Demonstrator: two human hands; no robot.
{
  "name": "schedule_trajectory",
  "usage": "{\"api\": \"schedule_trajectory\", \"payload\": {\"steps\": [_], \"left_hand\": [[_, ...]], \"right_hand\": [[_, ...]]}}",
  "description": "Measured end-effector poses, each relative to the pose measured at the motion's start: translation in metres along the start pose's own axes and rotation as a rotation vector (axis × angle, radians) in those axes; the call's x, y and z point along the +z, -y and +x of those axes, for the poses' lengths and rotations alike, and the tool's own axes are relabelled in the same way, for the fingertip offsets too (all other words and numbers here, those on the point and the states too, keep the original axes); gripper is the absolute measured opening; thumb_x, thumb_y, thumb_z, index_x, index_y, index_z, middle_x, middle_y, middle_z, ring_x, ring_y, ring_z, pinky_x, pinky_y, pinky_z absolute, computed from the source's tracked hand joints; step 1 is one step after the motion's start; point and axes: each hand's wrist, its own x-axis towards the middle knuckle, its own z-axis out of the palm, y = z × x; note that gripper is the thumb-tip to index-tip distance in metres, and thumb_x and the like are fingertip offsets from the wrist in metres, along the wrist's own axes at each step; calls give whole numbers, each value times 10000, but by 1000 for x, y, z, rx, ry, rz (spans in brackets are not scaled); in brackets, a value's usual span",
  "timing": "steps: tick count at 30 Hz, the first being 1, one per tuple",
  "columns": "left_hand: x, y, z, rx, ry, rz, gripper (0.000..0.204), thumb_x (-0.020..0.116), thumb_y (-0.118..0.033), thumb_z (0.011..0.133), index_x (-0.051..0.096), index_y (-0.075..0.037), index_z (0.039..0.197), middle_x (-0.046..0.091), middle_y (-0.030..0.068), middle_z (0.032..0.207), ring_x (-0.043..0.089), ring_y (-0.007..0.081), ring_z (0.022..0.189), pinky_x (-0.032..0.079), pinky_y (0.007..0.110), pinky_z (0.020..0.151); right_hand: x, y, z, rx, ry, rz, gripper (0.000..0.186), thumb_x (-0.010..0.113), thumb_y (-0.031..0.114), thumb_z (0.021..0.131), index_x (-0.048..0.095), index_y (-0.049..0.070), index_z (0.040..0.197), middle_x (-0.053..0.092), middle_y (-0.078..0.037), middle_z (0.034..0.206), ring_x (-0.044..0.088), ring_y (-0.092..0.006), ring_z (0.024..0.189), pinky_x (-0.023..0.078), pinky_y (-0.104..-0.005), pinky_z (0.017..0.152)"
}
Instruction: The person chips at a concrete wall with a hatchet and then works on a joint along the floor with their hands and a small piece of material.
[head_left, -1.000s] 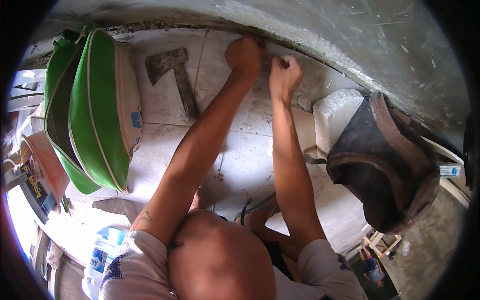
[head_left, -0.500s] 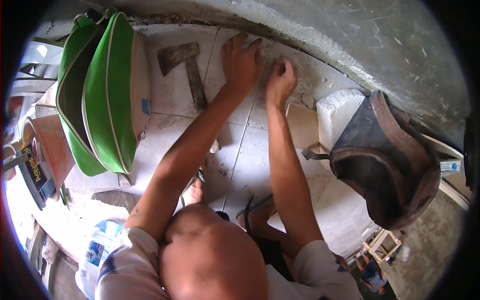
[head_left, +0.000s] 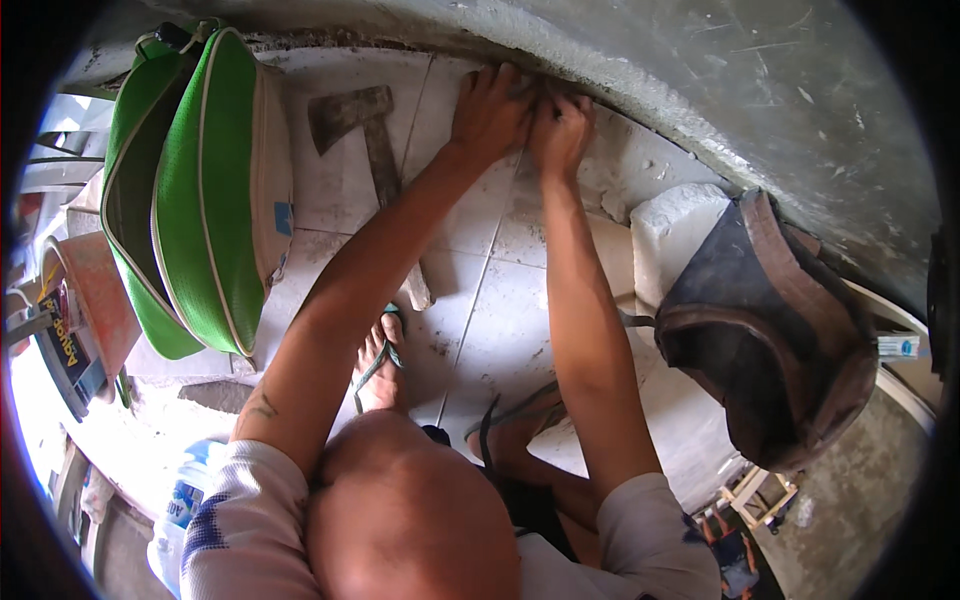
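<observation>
Both hands reach to the far edge of the tiled floor, close to the base of the wall. My left hand rests palm down there, its fingers apart and bent at the tips, apparently on the tile. Right beside it, my right hand has its fingers curled in; whatever they hold, if anything, is hidden. The hands almost touch at the thumbs. Left of them lies a hatchet with a worn dark head; its wooden handle runs toward me, partly under my left forearm.
A green bag stands open at the left, beside a reddish bucket. On the right, a white block sits next to a dark bag with brown trim. The grey wall rises behind. A plastic bottle is at the lower left.
My right hand has moved slightly up and left, closer to my left hand. My left hand has shifted a little toward the wall, its fingers bending down. The hatchet stays on the floor.
</observation>
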Motion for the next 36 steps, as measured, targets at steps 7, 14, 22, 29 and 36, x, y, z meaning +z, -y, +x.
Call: {"api": "schedule_trajectory", "payload": {"steps": [7,14,22,29,36], "left_hand": [[-1,11,-3,33,18,-17,390,644,-238,749,654,-137,1126,567,105,1102,518,288,1018,397,473,875],[-5,3,7,5,112,32,476,647,-239,751,607,-164,1220,567,108,1085,526,287,1027,417,469,846],[10,10,4,50,-25,56,386,632,-224,762,662,-195,1146,582,106,1008,586,277,929,446,450,755],[10,7,8,68,67,143,330,613,-252,800,662,-193,1122,583,81,1013,615,262,855,446,451,739],[22,4,2,-154,-134,-52,172,699,-287,775,730,-154,880,625,40,885,617,226,850,437,403,772]], "right_hand": [[-9,-4,4,-137,200,-126,316,607,189,773,730,174,1063,571,-108,926,545,-312,944,406,-475,846],[-22,-5,11,-210,231,-210,273,617,183,767,709,100,1010,593,-142,948,556,-339,948,412,-491,836],[-48,48,-79,152,186,-120,187,698,129,754,589,9,848,617,-193,850,597,-395,805,467,-482,718],[-48,62,-83,192,301,-246,60,612,45,772,566,7,768,622,-212,768,627,-392,741,520,-464,683],[-53,78,-71,309,471,-220,94,639,56,748,586,-11,788,648,-231,819,655,-396,786,537,-465,671]]}}
